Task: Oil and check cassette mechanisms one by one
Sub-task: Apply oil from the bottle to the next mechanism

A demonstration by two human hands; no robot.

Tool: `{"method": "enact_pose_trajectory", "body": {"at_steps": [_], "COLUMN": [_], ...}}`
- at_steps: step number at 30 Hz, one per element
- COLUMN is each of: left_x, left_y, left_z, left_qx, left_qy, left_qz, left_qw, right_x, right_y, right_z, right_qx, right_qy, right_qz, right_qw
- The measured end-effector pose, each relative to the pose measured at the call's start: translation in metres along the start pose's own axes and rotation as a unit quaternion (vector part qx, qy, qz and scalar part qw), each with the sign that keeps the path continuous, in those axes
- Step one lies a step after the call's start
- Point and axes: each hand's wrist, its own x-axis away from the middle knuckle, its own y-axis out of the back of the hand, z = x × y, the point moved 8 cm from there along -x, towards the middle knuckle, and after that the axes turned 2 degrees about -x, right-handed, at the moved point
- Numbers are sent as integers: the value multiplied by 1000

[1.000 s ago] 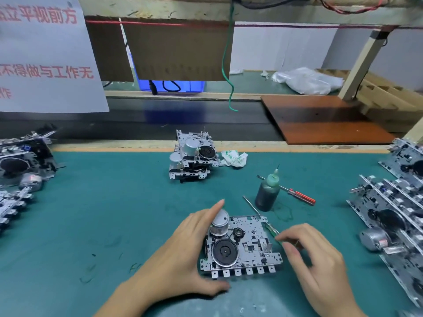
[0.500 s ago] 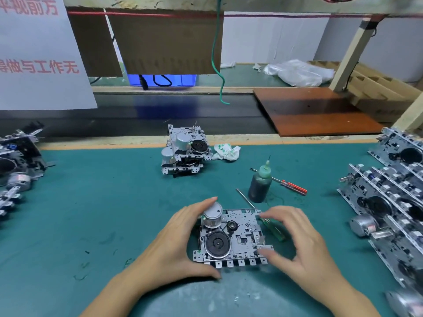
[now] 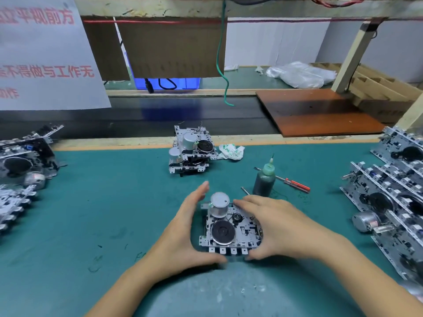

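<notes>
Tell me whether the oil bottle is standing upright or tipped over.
Upright. The oil bottle stands on its base on the green mat, needle tip pointing up, behind the right hand and untouched.

Even, fairly bright light falls on the worktop [image 3: 91, 202]; shadows stay soft. Wide-angle bending warps its outer edges, where detail blurs

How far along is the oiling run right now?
Possibly done: a small stack of mechanisms at the mat's far edge. In hand: both the left hand and right hand grip one mechanism; the oil bottle stands untouched. Left: the rows on the right, seemingly.
</notes>
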Motion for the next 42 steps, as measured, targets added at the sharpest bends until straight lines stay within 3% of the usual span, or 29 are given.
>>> {"method": "enact_pose_trajectory", "body": {"at_steps": [2,3,4,6,7,8,9,10,11,13,15,16,18,20,25,30,34,36,39,42], "left_x": [-6,-10,-13,-16,-17,-19,-20,-21,-22,-25,-26,-28,-30,-30,-24,-24,-26,-26,-26,-26], "left_y": [5,4,-3,-22,-31,-37,-40,-41,-39,-31,-23,-21,-23,-29,-42,-35,-32,-34,-39,-45], "left_z": [4,5,4,-4,-10,-18,-29,-39,-41,-31,-13,-5,4,12,22,30,34,35,39,44], "left_qx": [155,271,386,546,593,620,638,650,659,673,660,656,657,660,658,661,657,653,652,634], "left_qy": [52,81,109,169,188,185,151,112,88,94,122,134,162,190,247,261,265,270,287,304], "left_qz": [-16,-2,29,96,123,145,171,193,195,164,103,77,47,28,38,14,-1,1,13,29], "left_qw": [986,959,916,815,773,748,735,727,721,715,734,739,735,727,710,703,706,708,702,711], "right_x": [3,7,10,17,18,17,15,13,11,20,40,42,31,22,15,-8,-6,-6,-8,-7], "right_y": [7,8,8,5,-1,-6,-11,-16,-17,-3,21,24,7,-15,-15,-22,-19,-19,-22,-30], "right_z": [-9,-8,-1,28,39,50,52,48,37,0,-27,-31,-34,-33,-35,-10,-29,-30,-14,1], "right_qx": [-147,-289,-444,-670,-723,-747,-749,-732,-688,-522,-313,-221,-72,-18,-80,-41,-168,-308,-522,-579], "right_qy": [-34,-34,-13,38,52,62,52,24,-17,-90,-149,-178,-237,-229,-203,-153,-180,-157,-105,-85], "right_qz": [0,5,21,87,114,123,110,79,25,-154,-310,-310,-196,-113,-104,-69,-44,8,87,162], "right_qw": [988,957,896,736,679,651,651,676,725,834,885,907,949,967,970,985,968,938,842,794]}}
